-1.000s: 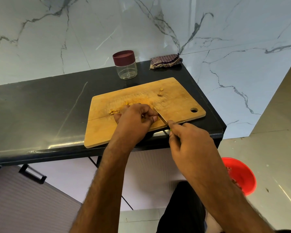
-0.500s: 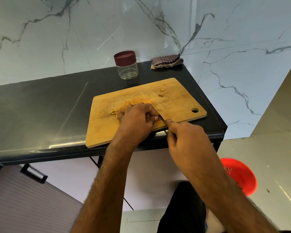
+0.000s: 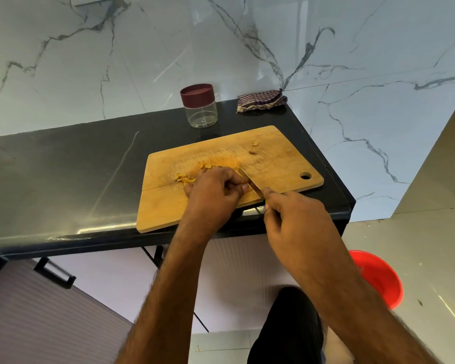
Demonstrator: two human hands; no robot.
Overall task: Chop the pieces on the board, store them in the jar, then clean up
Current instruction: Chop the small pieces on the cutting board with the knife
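A wooden cutting board lies on the black counter, with small yellow chopped pieces on its left middle and two stray bits farther back. My left hand rests curled on the board and holds down a piece that its fingers hide. My right hand grips the handle of a knife, whose blade lies on the board right beside my left fingertips. A clear jar with a maroon lid on stands behind the board.
A folded checked cloth lies at the counter's back right corner against the marble wall. The counter ends just right of the board. A red bin stands on the floor at the lower right.
Both hands have stayed at the same spot on the board; the knife and my right hand shifted only slightly beside my left fingers.
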